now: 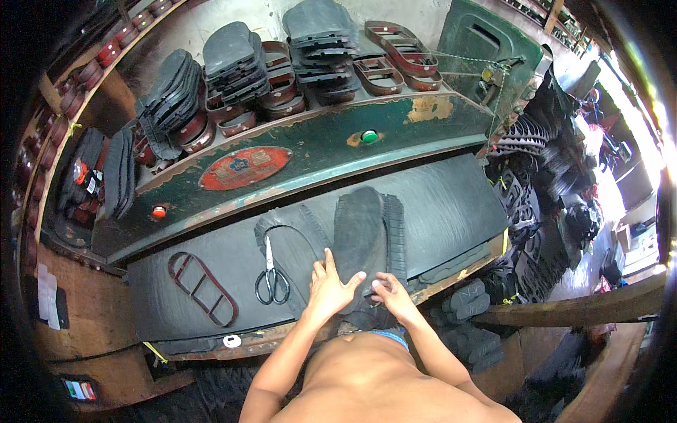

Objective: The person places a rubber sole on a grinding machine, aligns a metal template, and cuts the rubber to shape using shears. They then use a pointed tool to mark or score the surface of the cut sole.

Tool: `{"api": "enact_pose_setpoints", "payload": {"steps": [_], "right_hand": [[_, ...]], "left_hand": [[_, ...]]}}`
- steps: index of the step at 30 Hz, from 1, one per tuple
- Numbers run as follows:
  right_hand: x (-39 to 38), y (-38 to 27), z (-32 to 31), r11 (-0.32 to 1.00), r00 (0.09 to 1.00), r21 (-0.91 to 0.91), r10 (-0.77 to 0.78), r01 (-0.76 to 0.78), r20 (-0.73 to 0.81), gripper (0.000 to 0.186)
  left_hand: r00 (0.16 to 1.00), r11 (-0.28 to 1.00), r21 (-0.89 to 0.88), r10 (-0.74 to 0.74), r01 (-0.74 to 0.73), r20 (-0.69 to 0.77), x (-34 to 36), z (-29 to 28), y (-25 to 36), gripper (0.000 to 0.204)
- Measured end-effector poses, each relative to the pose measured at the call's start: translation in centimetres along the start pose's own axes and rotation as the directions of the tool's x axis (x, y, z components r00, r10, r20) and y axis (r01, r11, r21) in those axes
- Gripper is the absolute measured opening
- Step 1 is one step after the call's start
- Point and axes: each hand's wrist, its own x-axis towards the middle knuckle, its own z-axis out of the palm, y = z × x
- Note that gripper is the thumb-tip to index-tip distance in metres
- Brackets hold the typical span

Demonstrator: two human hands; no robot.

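My left hand [331, 289], fingers spread, rests at the lower left edge of a black rubber sole-shaped piece [360, 225] with ridged strips along its side. My right hand [389, 296] has its fingers curled at that piece's lower right edge; what they grip is hard to make out. Left of them, black-handled scissors [273, 282] lie beside a looped black rubber strip [295, 218]. An oblong red-brown metal cutting die [203, 289] lies farther left on the dark work surface [448, 204].
A green machine beam [296, 162] runs behind the surface, with stacked black soles [226, 53] and dies [381, 74] above it. Black offcuts [529, 176] are heaped at the right, near a wooden beam [550, 310]. A lit phone [79, 390] sits at lower left.
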Motion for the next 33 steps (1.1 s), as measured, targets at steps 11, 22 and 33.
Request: {"api": "enact_pose_setpoints", "payload": {"steps": [11,22,33], "right_hand": [[0.7,1.2,2.6,0.974,0.999,0.227,-0.021,0.029,-0.036,0.061],[-3.4,2.1,-3.9,0.951,0.977,0.244,-0.161,0.192,-0.142,0.033],[-5.8,11.1,-5.8,0.916,0.987,-0.402,-0.047,-0.017,-0.151,0.059]], "left_hand": [[0.985,0.937,-0.314,-0.118,0.153,0.127,0.5,1.4,-5.6,0.073],[0.981,0.738,-0.648,0.101,-0.187,-0.169,-8.4,-20.3,2.8,0.04],[0.571,0.178,-0.546,0.355,-0.819,-0.74,11.1,-30.2,19.9,0.039]]}}
